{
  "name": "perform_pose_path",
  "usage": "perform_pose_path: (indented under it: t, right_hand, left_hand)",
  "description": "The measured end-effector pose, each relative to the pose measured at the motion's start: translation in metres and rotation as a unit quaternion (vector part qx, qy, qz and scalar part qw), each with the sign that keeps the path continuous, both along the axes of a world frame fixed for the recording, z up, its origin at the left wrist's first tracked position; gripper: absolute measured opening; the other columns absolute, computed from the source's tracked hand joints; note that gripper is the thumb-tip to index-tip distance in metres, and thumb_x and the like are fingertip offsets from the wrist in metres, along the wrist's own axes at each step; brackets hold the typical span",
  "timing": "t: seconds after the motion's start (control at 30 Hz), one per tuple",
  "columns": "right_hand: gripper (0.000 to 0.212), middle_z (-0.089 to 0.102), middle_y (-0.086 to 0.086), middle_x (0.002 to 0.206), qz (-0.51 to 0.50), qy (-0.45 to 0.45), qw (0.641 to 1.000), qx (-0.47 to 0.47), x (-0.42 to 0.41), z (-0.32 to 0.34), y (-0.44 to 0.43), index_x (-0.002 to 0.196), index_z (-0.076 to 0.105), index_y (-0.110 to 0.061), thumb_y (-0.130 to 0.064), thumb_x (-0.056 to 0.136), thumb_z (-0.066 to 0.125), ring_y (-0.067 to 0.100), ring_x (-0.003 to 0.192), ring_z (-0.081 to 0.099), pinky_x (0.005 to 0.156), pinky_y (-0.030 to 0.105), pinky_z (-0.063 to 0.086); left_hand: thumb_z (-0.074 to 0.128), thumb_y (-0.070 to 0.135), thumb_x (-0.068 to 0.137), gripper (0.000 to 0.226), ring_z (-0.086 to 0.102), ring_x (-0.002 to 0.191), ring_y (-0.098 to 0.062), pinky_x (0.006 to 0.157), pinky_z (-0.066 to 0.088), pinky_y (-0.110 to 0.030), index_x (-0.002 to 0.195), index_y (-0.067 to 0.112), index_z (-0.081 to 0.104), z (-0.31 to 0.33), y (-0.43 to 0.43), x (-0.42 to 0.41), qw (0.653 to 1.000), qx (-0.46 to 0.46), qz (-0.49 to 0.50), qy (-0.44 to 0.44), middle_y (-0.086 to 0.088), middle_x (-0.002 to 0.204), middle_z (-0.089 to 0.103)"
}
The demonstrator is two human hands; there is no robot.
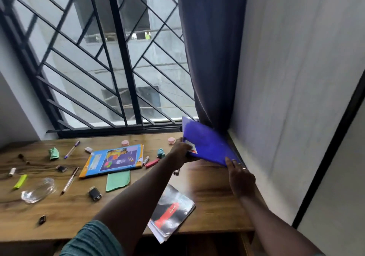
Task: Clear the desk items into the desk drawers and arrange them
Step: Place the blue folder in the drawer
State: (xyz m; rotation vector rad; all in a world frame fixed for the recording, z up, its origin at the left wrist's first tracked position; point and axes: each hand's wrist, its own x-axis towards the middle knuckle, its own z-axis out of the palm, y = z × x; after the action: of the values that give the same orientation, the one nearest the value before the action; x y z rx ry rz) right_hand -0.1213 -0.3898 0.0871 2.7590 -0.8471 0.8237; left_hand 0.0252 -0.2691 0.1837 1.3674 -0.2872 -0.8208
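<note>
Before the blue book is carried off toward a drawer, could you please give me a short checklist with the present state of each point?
1. Grip of the left hand on the flat blue book, at its labelled edge: ok.
2. Grip of the right hand at the book's near corner: fingers touch it, full hold cannot tell.
3. Book free of the dark grey curtain: its far corner sits at the hem, cannot tell.
4. Glossy black and red notebook secure on the wooden desk: not ok, it overhangs the front edge below the arms.
5. Drawer open and ready: cannot tell.
</note>
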Motion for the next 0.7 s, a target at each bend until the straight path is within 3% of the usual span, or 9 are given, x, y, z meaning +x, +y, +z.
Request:
perform_pose_path:
  t: [0.1, 0.17, 0.23, 0.33, 0.4, 0.47, 0.57, 0.63, 0.7]
  right_hand:
    - [0.042, 0.074, 0.01, 0.079, -0.008, -0.053, 0.999, -0.01, 0.001, 0.026, 0.022, 0.091, 0.076, -0.013, -0.006, 0.07, 0.041, 0.024, 0.038, 0.06, 0.031, 0.024, 0.043]
    - [0.031, 0.072, 0.011, 0.077, -0.019, -0.102, 0.995, 0.015, 0.004, 0.046, 0.042, 0.094, 0.075, -0.009, 0.002, 0.068, 0.063, 0.026, 0.042, 0.063, 0.032, 0.026, 0.045]
    - [0.042, 0.073, 0.014, 0.077, -0.007, -0.147, 0.987, 0.062, 0.006, 0.066, 0.062, 0.096, 0.074, -0.004, 0.008, 0.056, 0.081, 0.029, 0.049, 0.067, 0.038, 0.029, 0.049]
    - [0.035, 0.071, 0.024, 0.095, 0.043, -0.255, 0.957, 0.13, 0.003, 0.107, 0.106, 0.109, 0.068, 0.002, 0.008, 0.075, 0.063, 0.04, 0.079, 0.07, 0.068, 0.04, 0.056]
    - [0.033, 0.067, 0.025, 0.108, 0.021, -0.28, 0.933, 0.225, 0.003, 0.131, 0.127, 0.119, 0.063, 0.0, -0.001, 0.089, 0.049, 0.043, 0.098, 0.063, 0.084, 0.038, 0.049]
    - [0.035, 0.065, 0.026, 0.113, 0.004, -0.288, 0.909, 0.3, 0.001, 0.141, 0.143, 0.12, 0.061, 0.0, -0.009, 0.089, 0.048, 0.042, 0.106, 0.058, 0.087, 0.037, 0.043]
    - [0.02, 0.066, 0.023, 0.105, 0.041, -0.322, 0.831, 0.451, -0.006, 0.142, 0.168, 0.102, 0.065, -0.004, -0.001, 0.085, 0.054, 0.034, 0.094, 0.062, 0.078, 0.037, 0.045]
    - [0.027, 0.064, 0.023, 0.102, 0.087, -0.35, 0.748, 0.557, -0.013, 0.127, 0.182, 0.091, 0.059, -0.011, 0.014, 0.083, 0.051, 0.024, 0.073, 0.056, 0.068, 0.034, 0.043]
    - [0.03, 0.066, 0.021, 0.092, 0.11, -0.35, 0.694, 0.62, -0.028, 0.107, 0.197, 0.095, 0.059, -0.002, 0.021, 0.081, 0.046, 0.019, 0.065, 0.053, 0.065, 0.031, 0.045]
  left_hand:
    - [0.033, -0.003, 0.092, 0.025, 0.054, 0.068, -0.02, 0.061, 0.053, -0.034, 0.082, 0.008, 0.052, 0.033, 0.031, -0.003, 1.0, -0.004, -0.019, 0.012, -0.01, 0.074, 0.058]
    - [0.039, 0.016, 0.096, 0.021, 0.054, 0.072, -0.018, 0.069, 0.047, -0.034, 0.082, 0.012, 0.054, 0.054, 0.056, 0.001, 0.999, -0.019, -0.036, 0.021, -0.006, 0.074, 0.058]
    - [0.038, 0.041, 0.097, 0.034, 0.056, 0.08, -0.021, 0.074, 0.046, -0.034, 0.092, 0.013, 0.055, 0.072, 0.083, 0.008, 0.997, -0.06, -0.043, 0.036, -0.008, 0.085, 0.057]
    - [0.033, 0.059, 0.093, 0.045, 0.058, 0.086, -0.023, 0.085, 0.042, -0.038, 0.118, 0.022, 0.043, 0.088, 0.126, 0.016, 0.99, -0.132, -0.01, 0.057, -0.008, 0.098, 0.058]
    - [0.034, 0.056, 0.095, 0.042, 0.056, 0.084, -0.019, 0.088, 0.038, -0.038, 0.126, 0.028, 0.038, 0.088, 0.156, 0.017, 0.992, -0.116, 0.03, 0.039, -0.006, 0.103, 0.058]
    - [0.039, 0.048, 0.096, 0.042, 0.049, 0.089, -0.017, 0.085, 0.035, -0.035, 0.129, 0.022, 0.045, 0.075, 0.189, 0.015, 0.997, -0.058, 0.06, 0.007, -0.011, 0.117, 0.052]
    - [0.053, 0.04, 0.092, 0.053, 0.045, 0.097, -0.02, 0.082, 0.035, -0.031, 0.137, 0.014, 0.044, 0.047, 0.245, 0.01, 0.995, 0.004, 0.1, -0.021, -0.007, 0.113, 0.046]
    - [0.062, 0.037, 0.088, 0.057, 0.051, 0.118, -0.027, 0.092, 0.039, -0.037, 0.137, 0.012, 0.045, 0.031, 0.282, 0.003, 0.993, 0.013, 0.119, -0.014, -0.007, 0.122, 0.051]
    - [0.076, 0.039, 0.073, 0.074, 0.054, 0.121, -0.033, 0.094, 0.042, -0.042, 0.133, 0.006, 0.049, 0.011, 0.317, 0.001, 0.991, 0.007, 0.134, -0.002, -0.011, 0.125, 0.056]
